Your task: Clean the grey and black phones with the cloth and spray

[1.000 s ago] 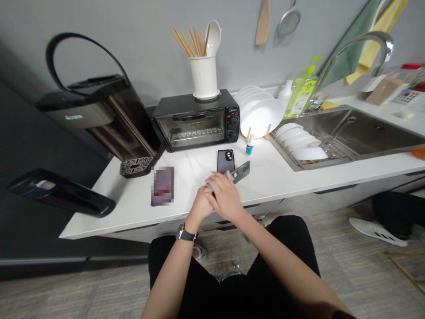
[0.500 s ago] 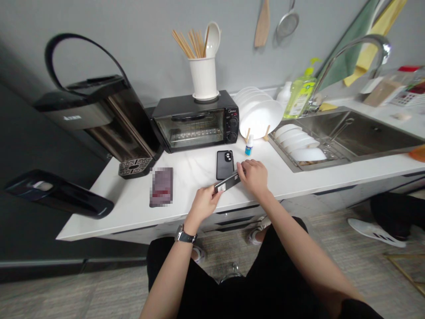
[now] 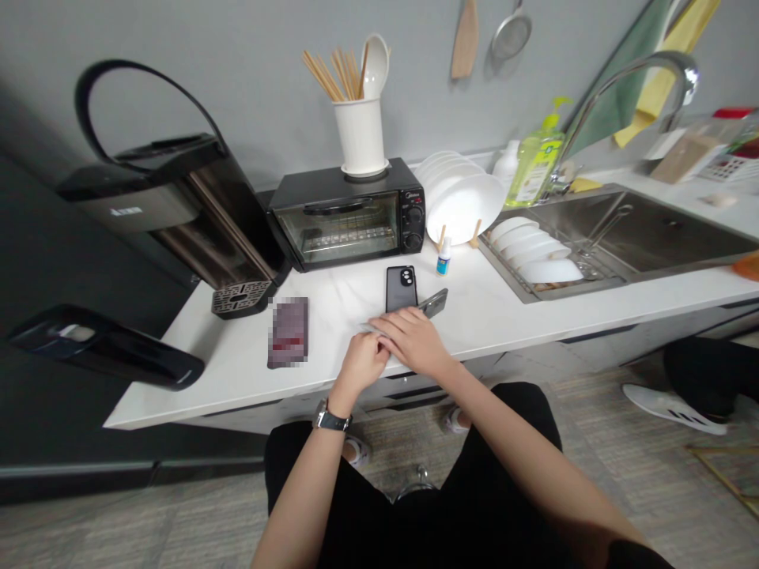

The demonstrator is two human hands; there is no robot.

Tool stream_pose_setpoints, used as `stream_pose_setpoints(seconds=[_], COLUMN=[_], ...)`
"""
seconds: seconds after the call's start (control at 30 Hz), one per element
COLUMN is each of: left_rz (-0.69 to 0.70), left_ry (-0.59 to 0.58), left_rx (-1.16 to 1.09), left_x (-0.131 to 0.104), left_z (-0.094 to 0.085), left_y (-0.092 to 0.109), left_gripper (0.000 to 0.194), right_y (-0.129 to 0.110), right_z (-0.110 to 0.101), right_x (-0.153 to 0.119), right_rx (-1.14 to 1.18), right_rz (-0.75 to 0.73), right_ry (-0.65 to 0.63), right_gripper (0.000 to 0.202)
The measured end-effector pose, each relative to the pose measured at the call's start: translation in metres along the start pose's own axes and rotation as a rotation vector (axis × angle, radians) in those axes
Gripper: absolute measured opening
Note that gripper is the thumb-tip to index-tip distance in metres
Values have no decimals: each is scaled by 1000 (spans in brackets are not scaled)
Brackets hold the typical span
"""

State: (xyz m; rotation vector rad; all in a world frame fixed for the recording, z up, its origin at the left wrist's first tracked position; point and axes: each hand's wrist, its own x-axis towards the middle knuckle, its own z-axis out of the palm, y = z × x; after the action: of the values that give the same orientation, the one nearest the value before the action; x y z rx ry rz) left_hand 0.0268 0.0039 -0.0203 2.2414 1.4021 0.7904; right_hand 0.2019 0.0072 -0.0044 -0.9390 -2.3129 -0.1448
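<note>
A thin dark smartphone [image 3: 435, 303] is tilted in my hands just above the counter's front part. My left hand [image 3: 363, 362] is closed at its near left end. My right hand [image 3: 413, 340] lies across the phone, fingers bent over it and meeting the left fingers. These fingers hide most of the phone; its far right end sticks out past them. A pale edge shows by the fingertips at the left end; I cannot tell what it is. Just behind, a black-rimmed phone case [image 3: 402, 288] with camera holes lies flat. Beyond it stands a small white-and-blue bottle [image 3: 443, 258].
A blurred-out purple item [image 3: 288, 332] lies to the left on the white counter [image 3: 337, 296]. Behind are a drinks machine [image 3: 195, 213], a toaster oven [image 3: 349, 217] and racked plates [image 3: 466, 209]. The sink [image 3: 658, 245] lies right; another person's shoe [image 3: 673, 408] shows below.
My right hand has slid left along the phone, from its right end to beside my left hand. The phone's right end is now uncovered. My left hand has stayed nearly in place.
</note>
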Motion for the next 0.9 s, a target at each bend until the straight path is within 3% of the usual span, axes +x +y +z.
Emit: stream_pose_setpoints(seconds=[0.13,0.23,0.37,0.43,0.53,0.63,0.77,0.9], left_rz=[-4,-22,-33,-32,1,32,9,-26], left_ry=[-9,-12,0,2,-13,-20,-11,-1], left_rx=[-69,-92,-69,-37,30,53,51,-56], left_x=[-1,-1,-1,0,1,2,1,-1], left_z=[-1,-1,0,0,0,0,1,1], left_y=[2,3,3,3,1,0,0,1], left_gripper=[18,21,22,19,11,23,16,19], right_y=[42,64,52,27,-16,-39,-16,38], right_z=[-18,-25,-18,-9,7,14,5,-16], right_x=[-1,1,6,10,14,11,2,-4], right_rx=[-200,-266,-253,-169,1,125,70,-129], right_rz=[121,306,538,504,320,116,24,135], right_ry=[0,57,219,252,189,119,61,14], right_gripper=[43,45,43,39,31,34,37,37])
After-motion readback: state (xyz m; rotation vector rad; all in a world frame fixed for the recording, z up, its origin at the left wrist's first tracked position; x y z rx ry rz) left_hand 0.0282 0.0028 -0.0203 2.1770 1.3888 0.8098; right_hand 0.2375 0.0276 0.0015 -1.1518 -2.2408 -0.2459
